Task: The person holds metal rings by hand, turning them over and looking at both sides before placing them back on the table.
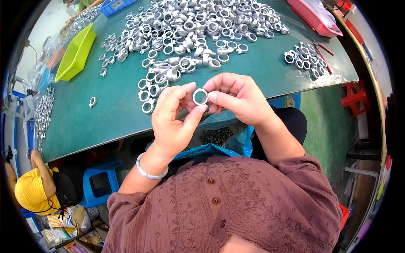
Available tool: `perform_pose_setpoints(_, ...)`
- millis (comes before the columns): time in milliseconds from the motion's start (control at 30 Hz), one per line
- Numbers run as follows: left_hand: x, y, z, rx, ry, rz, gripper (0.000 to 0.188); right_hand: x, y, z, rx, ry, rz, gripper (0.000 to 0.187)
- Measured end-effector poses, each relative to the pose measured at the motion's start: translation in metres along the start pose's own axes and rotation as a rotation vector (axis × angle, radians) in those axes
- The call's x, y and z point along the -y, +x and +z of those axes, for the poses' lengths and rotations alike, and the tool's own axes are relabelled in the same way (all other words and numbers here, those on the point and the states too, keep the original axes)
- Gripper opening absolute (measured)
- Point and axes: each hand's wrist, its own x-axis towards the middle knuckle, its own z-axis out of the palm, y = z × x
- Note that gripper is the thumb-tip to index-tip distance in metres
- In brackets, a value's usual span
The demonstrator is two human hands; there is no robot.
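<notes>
Between my two hands, just over the table's near edge, is a grey metal ring (200, 97) with its opening facing me. My left hand (175, 111) pinches the ring's left and lower side between thumb and fingers. From the other side, my right hand (236, 96) grips it, the thumb on its right edge and the fingers curled behind. A large heap of similar metal rings (190, 25) with small side lugs covers the far middle of the green table (114, 97). Several loose rings (149, 90) lie just beyond my left hand.
At the right are a smaller ring cluster (304, 59) and red-handled pliers (325, 55). A pink bin (314, 17) and a yellow-green tray (76, 55) stand on the table. Below its edge hangs a blue bag (242, 143) with dark pieces. A person in yellow (36, 189) sits left, near a blue stool (99, 181).
</notes>
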Motion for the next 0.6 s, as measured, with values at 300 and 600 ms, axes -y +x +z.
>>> perform_pose_setpoints(300, -0.001, 0.000, 0.000, -0.003, -0.143, -0.101, 0.036, -0.002, 0.000, -0.001, -0.016, 0.014, 0.001, 0.014)
perform_pose_setpoints(600, -0.015, 0.000, -0.002, 0.061, -0.314, -0.455, 0.031, -0.003, 0.000, -0.003, -0.017, 0.036, -0.059, 0.012)
